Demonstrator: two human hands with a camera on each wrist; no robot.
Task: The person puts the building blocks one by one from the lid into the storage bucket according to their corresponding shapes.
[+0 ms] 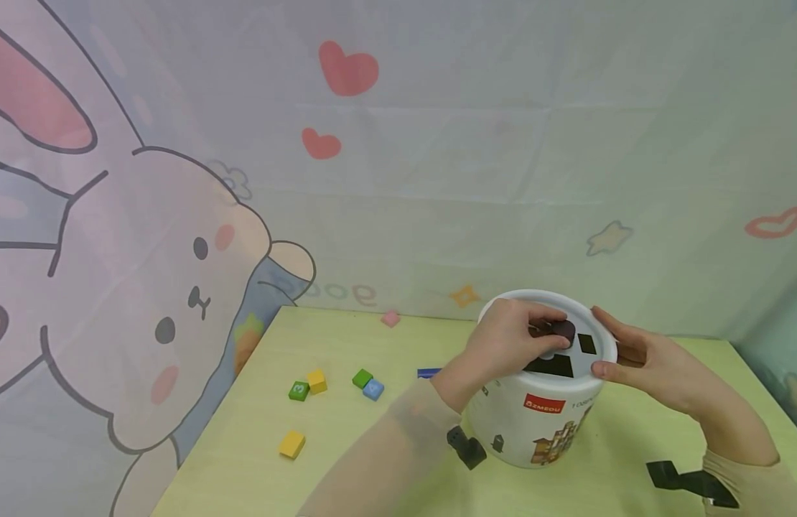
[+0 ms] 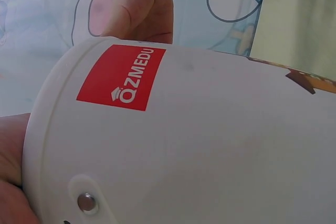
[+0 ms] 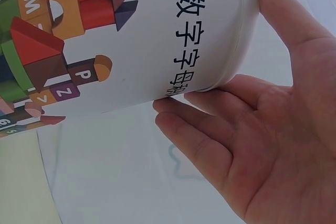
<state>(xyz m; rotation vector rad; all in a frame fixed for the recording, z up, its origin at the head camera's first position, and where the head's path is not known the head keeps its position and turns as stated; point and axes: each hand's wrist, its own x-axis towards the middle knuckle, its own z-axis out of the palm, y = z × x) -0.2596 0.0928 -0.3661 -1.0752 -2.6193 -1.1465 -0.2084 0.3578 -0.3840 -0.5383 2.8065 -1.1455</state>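
Note:
A white bucket (image 1: 524,424) stands upright on the table, its grey lid (image 1: 578,357) cut with several shaped holes. My left hand (image 1: 508,334) reaches over the lid and pinches a dark brown, round-edged block (image 1: 564,330) between thumb and fingers, right at the lid's surface. On the bucket's right side my right hand (image 1: 657,362) spreads its thumb and fingers along the rim. In the right wrist view, the fingers (image 3: 197,142) are fairly straight, fingertips against the printed side. The left wrist view shows the bucket's red label (image 2: 123,77) and a metal rivet (image 2: 87,203).
Left of the bucket lie small blocks: green (image 1: 299,390) beside yellow (image 1: 317,381), green (image 1: 362,378) touching blue (image 1: 373,390), and a lone yellow one (image 1: 291,444). A blue piece (image 1: 428,373) shows partly behind my left wrist. A cartoon-printed cloth (image 1: 437,179) hangs behind the table.

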